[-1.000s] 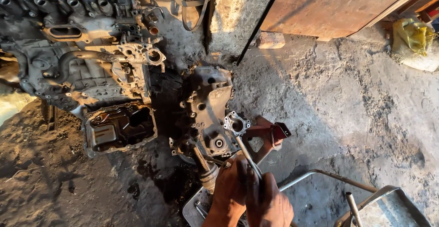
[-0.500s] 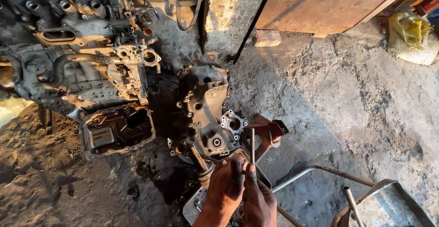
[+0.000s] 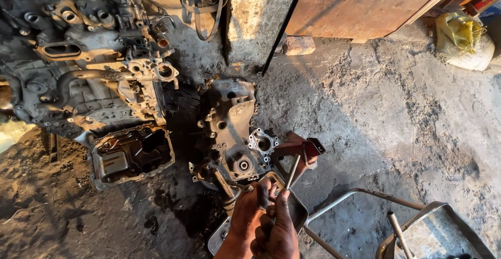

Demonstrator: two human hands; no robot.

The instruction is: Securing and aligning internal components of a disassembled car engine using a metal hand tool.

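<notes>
As seen from above, left to right across the floor:

Engine block [image 3: 88,81]: one, far left, cast metal, grimy; judged very heavy and rigid, not to be lifted by hand.

Oil pan [image 3: 133,154]: one, open side up, just below the block; oily inside, likely slippery; best taken by the flanged rim.

Cover casting [image 3: 232,128]: one, centre, lying on the floor, touching or just above the hands; stiff aluminium-looking part, moderately heavy by the look, sharp ribs; outer edges the safest hold.

Left hand [image 3: 250,214]: grip closed, fingers curled over the lower end of the rod beside the casting's bottom edge.

Metal rod [image 3: 291,173]: one, thin, straight, tilted up toward the right; stiff, light, probably greasy; held low, both hands together at the bottom end.

Right hand [image 3: 279,230]: grip closed about the same rod, touching the left hand.

Red bracket [image 3: 302,148]: one, just behind the rod's upper end.

Metal tray [image 3: 443,222]: one, lower right, thin sheet, light, bendable rim.

Yellow sack [image 3: 462,40]: one, far upper right, soft.
</notes>
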